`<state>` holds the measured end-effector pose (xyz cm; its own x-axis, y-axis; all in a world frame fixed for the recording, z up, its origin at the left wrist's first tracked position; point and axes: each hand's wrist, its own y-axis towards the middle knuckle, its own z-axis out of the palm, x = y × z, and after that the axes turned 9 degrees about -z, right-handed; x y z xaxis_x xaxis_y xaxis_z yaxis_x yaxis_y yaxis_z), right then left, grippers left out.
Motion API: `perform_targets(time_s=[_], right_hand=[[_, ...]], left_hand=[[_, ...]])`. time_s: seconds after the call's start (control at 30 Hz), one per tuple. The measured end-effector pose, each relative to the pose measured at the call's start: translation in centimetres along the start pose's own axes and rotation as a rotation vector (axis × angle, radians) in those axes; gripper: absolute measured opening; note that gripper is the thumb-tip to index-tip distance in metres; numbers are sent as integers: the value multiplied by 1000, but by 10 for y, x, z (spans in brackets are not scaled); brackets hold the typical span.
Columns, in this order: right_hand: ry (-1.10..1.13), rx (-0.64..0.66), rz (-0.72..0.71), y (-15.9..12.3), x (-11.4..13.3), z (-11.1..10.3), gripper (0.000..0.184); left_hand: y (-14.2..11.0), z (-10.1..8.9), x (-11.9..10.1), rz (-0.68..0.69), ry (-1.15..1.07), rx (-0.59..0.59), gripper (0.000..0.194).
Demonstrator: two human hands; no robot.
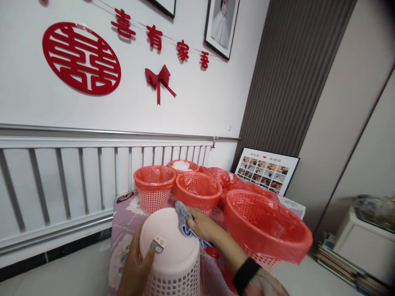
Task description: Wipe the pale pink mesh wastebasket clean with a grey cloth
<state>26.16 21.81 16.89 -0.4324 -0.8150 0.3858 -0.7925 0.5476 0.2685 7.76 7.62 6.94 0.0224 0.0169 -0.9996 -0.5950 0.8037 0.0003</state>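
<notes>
A pale pink plastic basket (173, 255) with perforated sides stands upside down at the near side of the table, a small label (158, 244) on its base. My left hand (138, 259) grips its left side, with the thumb by the label. Bunched in my right hand (200, 224) is a grey cloth (185, 218), pressed against the far right edge of the basket's base. Just beyond stand two baskets lined with red plastic bags, one to the left (154, 197) and one in the middle (197, 191).
A larger red-lined basket (262, 226) stands close to my right forearm. Farther back are a basket with white contents (182, 165) and loose red bags (219, 176). Glasses (125, 197) lie on the flowered tablecloth (119, 234). A photo board (267, 168) leans behind; a radiator (61, 181) lines the wall.
</notes>
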Motion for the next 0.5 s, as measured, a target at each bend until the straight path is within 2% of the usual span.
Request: perform_targets(time_s=[0.1, 0.2, 0.37, 0.5], right_hand=[[36, -116, 72, -27, 13, 2, 48], [-37, -156, 144, -49, 33, 4, 47], [-228, -97, 185, -73, 65, 14, 51], [-244, 50, 117, -75, 88, 30, 60]], left_hand=[[-6, 3, -8, -28, 1, -26, 79], [-8, 4, -10, -29, 18, -45, 78], [-1, 1, 0, 5, -40, 4, 77], [8, -6, 13, 14, -14, 54, 80]])
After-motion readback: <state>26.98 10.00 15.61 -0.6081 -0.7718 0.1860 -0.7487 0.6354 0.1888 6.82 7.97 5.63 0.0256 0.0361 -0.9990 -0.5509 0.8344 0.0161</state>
